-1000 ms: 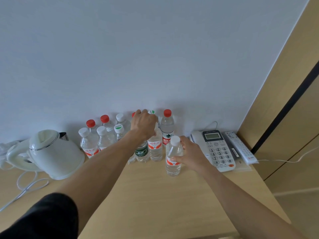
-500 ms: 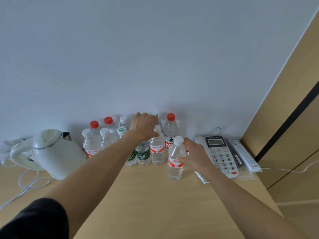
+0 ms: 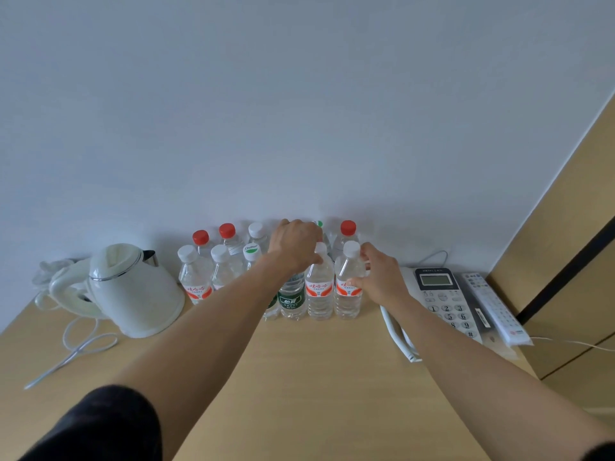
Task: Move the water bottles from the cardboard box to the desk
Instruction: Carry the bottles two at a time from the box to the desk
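At the left of the frame we see a white kettle [image 3: 133, 291] with its cord on the desk [image 3: 299, 377]. Right of it, in the middle, the water bottles [image 3: 199, 277] stand upright in two tight rows against the wall. We judge the task far along, since about a dozen bottles are on the desk already; the cardboard box is out of view, so we cannot tell how many remain.

Our left hand [image 3: 294, 244] reaches over the centre of the cluster, its fingers curled around the top of a bottle there; the hand covers that cap, so we cannot tell which bottle it grips. Just right of it, our right hand [image 3: 379, 277] grips the white-capped bottle [image 3: 347, 287] at the right end of the front row, thumb on the label, fingers behind the shoulder. That bottle stands touching its neighbour. Further right lie a telephone [image 3: 442, 301] and a remote [image 3: 492, 307].
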Available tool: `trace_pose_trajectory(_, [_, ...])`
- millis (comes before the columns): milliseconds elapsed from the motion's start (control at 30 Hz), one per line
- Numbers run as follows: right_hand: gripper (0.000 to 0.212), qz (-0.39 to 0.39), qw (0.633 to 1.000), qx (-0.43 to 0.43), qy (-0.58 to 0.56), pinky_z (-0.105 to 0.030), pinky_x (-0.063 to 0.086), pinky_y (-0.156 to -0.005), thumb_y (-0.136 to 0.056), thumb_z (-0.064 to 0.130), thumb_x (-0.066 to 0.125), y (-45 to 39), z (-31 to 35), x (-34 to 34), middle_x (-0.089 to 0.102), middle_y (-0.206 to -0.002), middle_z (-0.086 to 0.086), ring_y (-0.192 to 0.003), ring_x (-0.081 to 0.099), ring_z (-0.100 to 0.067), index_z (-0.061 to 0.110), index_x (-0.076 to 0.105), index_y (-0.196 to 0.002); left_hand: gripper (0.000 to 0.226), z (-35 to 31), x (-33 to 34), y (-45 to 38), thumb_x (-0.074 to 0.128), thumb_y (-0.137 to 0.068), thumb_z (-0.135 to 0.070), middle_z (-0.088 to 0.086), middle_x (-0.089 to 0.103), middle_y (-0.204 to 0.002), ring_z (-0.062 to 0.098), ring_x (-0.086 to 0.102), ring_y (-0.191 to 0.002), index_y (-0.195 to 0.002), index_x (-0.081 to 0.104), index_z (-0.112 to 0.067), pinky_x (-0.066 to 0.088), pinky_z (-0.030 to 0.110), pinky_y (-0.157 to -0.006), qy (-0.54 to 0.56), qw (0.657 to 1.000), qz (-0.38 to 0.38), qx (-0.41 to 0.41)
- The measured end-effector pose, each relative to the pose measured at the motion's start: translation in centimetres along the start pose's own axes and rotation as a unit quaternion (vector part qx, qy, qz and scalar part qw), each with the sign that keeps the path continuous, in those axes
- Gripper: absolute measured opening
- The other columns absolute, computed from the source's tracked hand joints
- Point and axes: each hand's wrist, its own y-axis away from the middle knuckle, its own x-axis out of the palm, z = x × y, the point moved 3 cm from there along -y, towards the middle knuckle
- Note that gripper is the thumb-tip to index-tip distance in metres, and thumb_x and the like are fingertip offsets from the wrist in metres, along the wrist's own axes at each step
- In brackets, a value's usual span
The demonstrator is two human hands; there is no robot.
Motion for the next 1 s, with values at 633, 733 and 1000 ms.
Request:
trace_pose_trajectory(633, [0.048,0.038,0.993,0.034,-0.109,-0.048,0.06,-0.086,-0.079,0.026,0.085,-0.6,-1.0,-0.4,0.064,-0.097,0.006,-0.097,0.066,-0.021,0.022,0.059,-0.119,0.043,0.1,0.1,-0.1,0.078,-0.085,-0.044,-0.001,0.072,-0.111,0.021,0.064,-0.105,-0.122,0.07,-0.023,0.041,0.035,-0.099,0.028,0.999,-0.004,-0.027])
trace_pose_trajectory(733, [0.048,0.026,0.993,0.036,-0.11,-0.048,0.059,-0.086,-0.08,0.026,0.084,-0.4,-0.8,-0.3,0.063,-0.097,0.005,-0.096,0.067,-0.022,0.02,0.058,-0.12,0.044,0.1,0.2,-0.1,0.077,-0.085,-0.043,-0.001,0.072,-0.113,0.021,0.064,-0.107,-0.124,0.068,-0.024,0.041,0.035,-0.101,0.026,0.999,-0.003,-0.027])
trace_pose_trajectory(1000, [0.052,0.023,0.996,0.046,-0.066,-0.034,0.053,-0.088,-0.083,0.031,0.081,-0.1,-0.2,-0.2,0.065,-0.11,0.0,-0.1,0.063,-0.018,0.018,0.056,-0.127,0.047,-0.1,0.2,0.0,0.074,-0.089,-0.043,-0.002,0.07,-0.118,0.021,0.061,-0.112,-0.13,0.064,-0.023,0.039,0.035,-0.103,0.003,1.0,0.011,-0.013])
